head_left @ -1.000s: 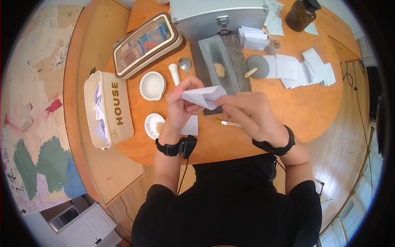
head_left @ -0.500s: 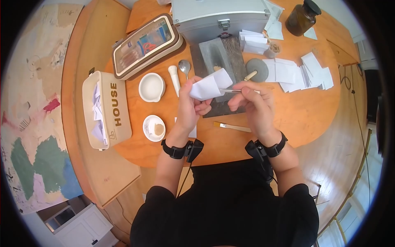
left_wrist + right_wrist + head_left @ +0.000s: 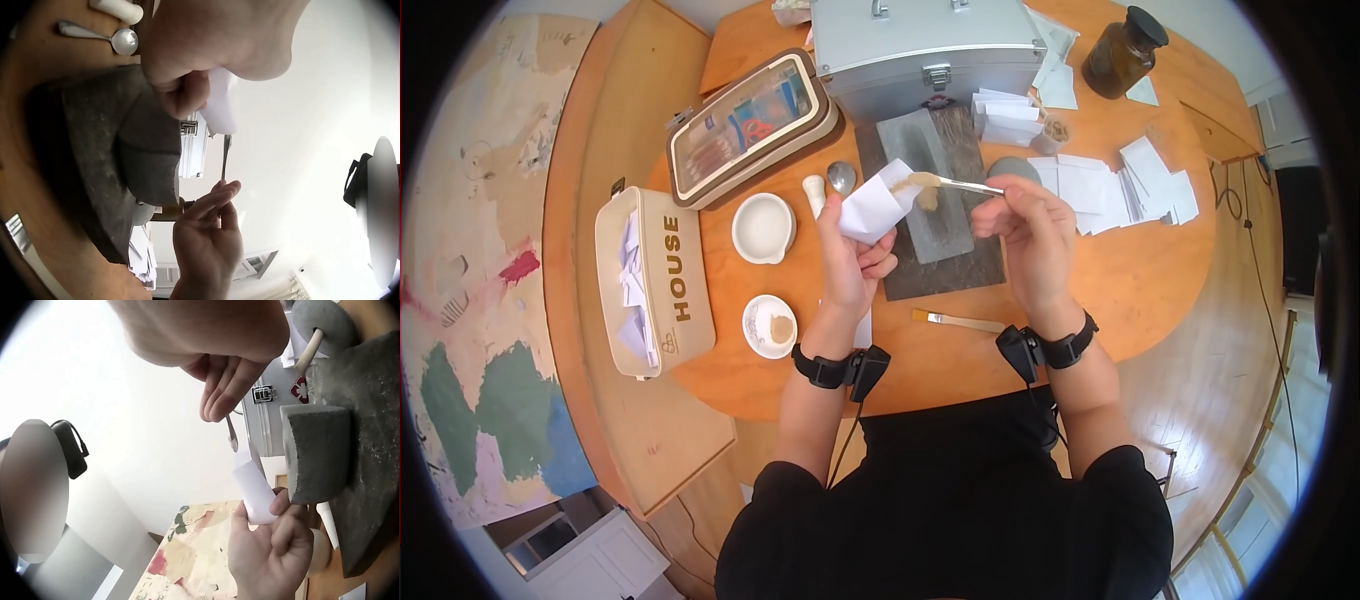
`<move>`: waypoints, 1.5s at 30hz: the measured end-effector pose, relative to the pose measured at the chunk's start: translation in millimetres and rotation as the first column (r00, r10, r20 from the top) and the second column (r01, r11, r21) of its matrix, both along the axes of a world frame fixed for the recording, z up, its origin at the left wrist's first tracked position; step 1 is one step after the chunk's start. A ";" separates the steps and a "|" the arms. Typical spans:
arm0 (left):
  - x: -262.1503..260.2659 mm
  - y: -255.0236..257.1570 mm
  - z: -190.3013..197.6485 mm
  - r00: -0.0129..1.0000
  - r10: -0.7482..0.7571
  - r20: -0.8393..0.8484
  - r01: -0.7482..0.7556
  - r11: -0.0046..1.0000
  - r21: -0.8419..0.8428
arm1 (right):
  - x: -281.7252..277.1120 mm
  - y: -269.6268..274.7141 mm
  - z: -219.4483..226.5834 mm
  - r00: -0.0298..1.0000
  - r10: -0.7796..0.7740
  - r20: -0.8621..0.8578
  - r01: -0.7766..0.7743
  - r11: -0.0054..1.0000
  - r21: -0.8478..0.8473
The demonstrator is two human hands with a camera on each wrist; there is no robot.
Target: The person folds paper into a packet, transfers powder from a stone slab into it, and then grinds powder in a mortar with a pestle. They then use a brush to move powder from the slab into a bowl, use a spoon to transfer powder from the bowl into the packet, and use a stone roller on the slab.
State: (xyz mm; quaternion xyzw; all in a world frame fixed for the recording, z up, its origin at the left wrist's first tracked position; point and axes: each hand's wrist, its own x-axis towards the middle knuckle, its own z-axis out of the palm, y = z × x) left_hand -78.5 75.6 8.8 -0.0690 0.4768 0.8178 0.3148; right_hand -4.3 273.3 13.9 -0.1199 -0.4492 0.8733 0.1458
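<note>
My left hand (image 3: 852,262) grips a folded white paper packet (image 3: 870,212), its fingers curled about the lower end. The right hand (image 3: 1036,240) pinches a thin metal spatula (image 3: 972,186) whose tip is at the packet's upper end, where tan powder (image 3: 915,181) shows. Below them in the head view is a grey stone trough (image 3: 940,235) on a dark slab (image 3: 900,284), with tan powder in it. In the right wrist view the spatula (image 3: 232,434) is just above the packet (image 3: 253,490).
A white mortar (image 3: 763,228), a pestle, a spoon (image 3: 841,178) and a small dish (image 3: 769,325) with powder stand left. A brush (image 3: 960,322) lies near the front edge. Paper packets (image 3: 1090,190), a brown jar (image 3: 1122,55) and a metal case (image 3: 925,50) stand right and behind; a HOUSE bin (image 3: 685,290) is far left.
The right hand took up the spatula, and its tip moved to the packet's upper end. The left hand turned the packet and shifted slightly left, and powder now shows at the packet's top.
</note>
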 end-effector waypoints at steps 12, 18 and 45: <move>-4.7 -5.2 -2.9 0.997 0.075 0.014 -0.075 0.997 0.006 | 1.4 -4.1 -8.3 0.999 -0.014 0.043 -0.006 0.905 0.426; -7.1 -5.7 -1.3 0.992 0.124 -0.004 -0.124 0.992 0.036 | 6.0 -1.3 -5.3 0.999 0.036 0.040 -0.053 0.776 0.628; -17.1 35.8 11.2 0.562 -0.242 -0.791 -0.380 0.774 -0.507 | 42.8 8.3 -0.2 0.993 0.112 -0.037 -0.057 0.731 0.680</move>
